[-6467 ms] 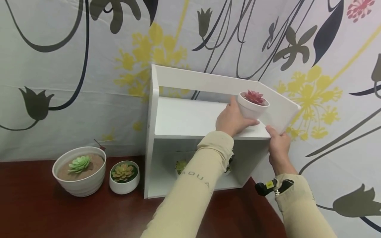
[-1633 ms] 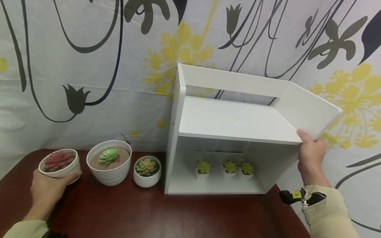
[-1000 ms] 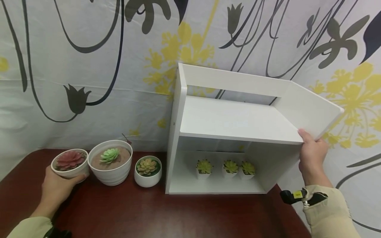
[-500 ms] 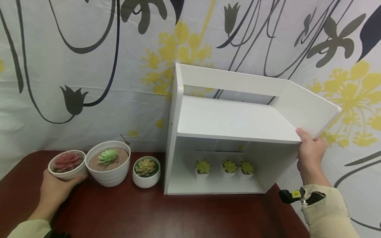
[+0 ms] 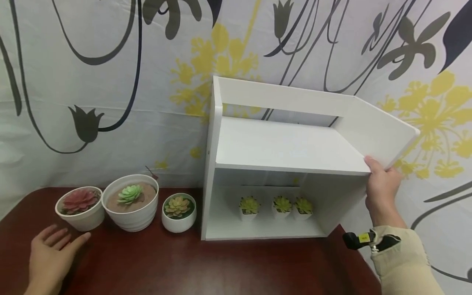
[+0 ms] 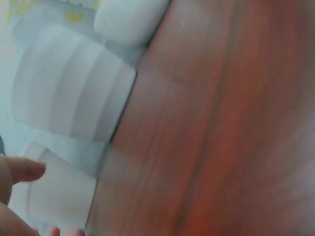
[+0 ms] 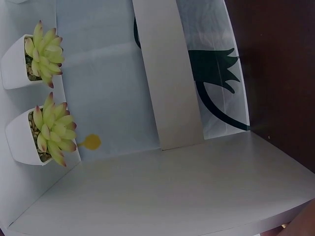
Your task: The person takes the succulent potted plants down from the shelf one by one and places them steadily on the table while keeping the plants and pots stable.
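Standing in a row on the dark red wooden table (image 5: 221, 266) are three white round pots: red-succulent pot (image 5: 80, 207), a big ribbed bowl (image 5: 130, 202), a small pot (image 5: 178, 212). Three tiny green succulents (image 5: 282, 205) sit inside the white wooden shelf (image 5: 287, 147). Left hand (image 5: 51, 256) lies spread just before the red-succulent pot; right hand (image 5: 381, 188) grips the shelf's edge.

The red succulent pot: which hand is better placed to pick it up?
Left. The left hand lies open on the table just beside the red succulent pot, while the right hand grips the white shelf.

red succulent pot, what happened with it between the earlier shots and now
The red succulent pot went from the shelf's top board down to the table, leftmost in the pot row. The left hand has let go and pulled back, fingers open. The right hand still grips the shelf's right edge.
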`<move>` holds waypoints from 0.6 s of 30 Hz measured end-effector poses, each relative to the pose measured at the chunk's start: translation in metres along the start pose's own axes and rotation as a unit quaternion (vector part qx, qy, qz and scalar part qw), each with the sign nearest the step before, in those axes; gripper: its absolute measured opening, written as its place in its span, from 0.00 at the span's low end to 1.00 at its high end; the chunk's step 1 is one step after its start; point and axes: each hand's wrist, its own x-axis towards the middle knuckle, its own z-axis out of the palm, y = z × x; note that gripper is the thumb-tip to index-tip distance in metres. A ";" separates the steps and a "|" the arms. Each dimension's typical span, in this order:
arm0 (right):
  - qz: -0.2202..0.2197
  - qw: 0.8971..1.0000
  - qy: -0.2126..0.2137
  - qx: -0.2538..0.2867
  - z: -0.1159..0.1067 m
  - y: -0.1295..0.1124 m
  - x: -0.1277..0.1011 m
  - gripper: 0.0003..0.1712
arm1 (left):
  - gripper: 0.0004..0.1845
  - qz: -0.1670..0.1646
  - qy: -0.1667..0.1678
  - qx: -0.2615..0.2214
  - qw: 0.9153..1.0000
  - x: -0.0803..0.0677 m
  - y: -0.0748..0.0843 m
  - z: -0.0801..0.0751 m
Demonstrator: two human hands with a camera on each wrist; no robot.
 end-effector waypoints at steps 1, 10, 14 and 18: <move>0.000 1.000 0.000 -0.002 0.000 -0.001 0.000 0.30 | 0.38 -0.008 0.001 0.008 1.000 -0.004 -0.001 -0.002; 0.007 1.000 0.002 0.002 0.002 -0.005 0.002 0.32 | 0.25 0.042 -0.167 0.092 0.981 -0.045 0.001 0.008; 0.016 1.000 0.003 0.004 0.001 -0.004 0.002 0.32 | 0.28 0.102 -0.259 0.128 0.952 -0.064 0.013 0.025; 0.021 1.000 0.003 0.006 0.001 -0.003 0.002 0.32 | 0.22 0.155 -0.371 0.121 0.908 -0.079 0.019 0.041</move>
